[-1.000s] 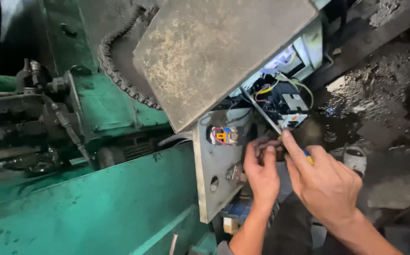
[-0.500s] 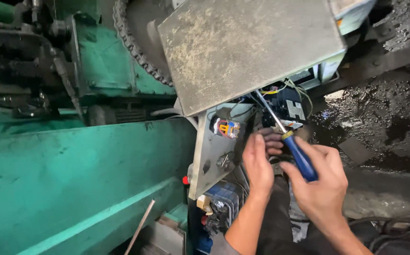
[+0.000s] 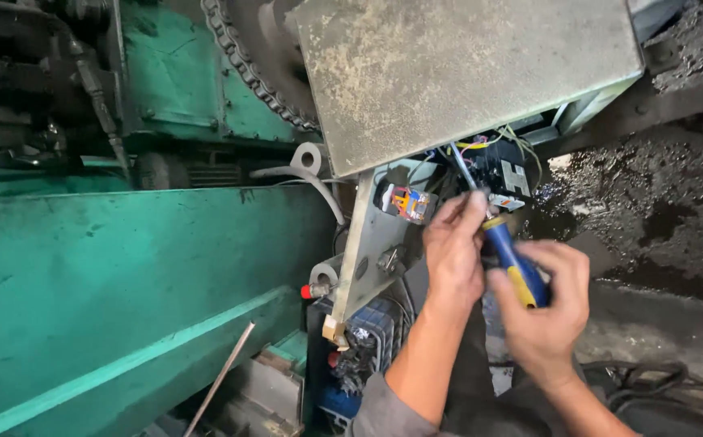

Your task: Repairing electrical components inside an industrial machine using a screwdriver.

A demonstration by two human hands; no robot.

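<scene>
My right hand [image 3: 542, 303] grips the blue and yellow handle of a screwdriver [image 3: 509, 255]. Its thin shaft runs up and left into an open electrical box [image 3: 497, 174] full of black parts and coloured wires. My left hand [image 3: 453, 247] pinches the shaft just above the handle, fingers closed round it. The box hangs under a large tilted grey metal cover [image 3: 448, 73]. A small orange and blue component [image 3: 408, 204] sits on the grey bracket plate [image 3: 368, 251] just left of my left hand.
A green machine body [image 3: 125, 275] fills the left half. A chain on a sprocket [image 3: 242, 69] curves behind the cover. A thin metal rod [image 3: 222, 376] leans at the bottom. Dark oily floor [image 3: 651, 202] lies right, with black cables [image 3: 651, 380] near my right wrist.
The view has shifted, so the machine and box sit higher and further right in the frame. My left hand has closed on the screwdriver shaft, and the tool now points more steeply into the box.
</scene>
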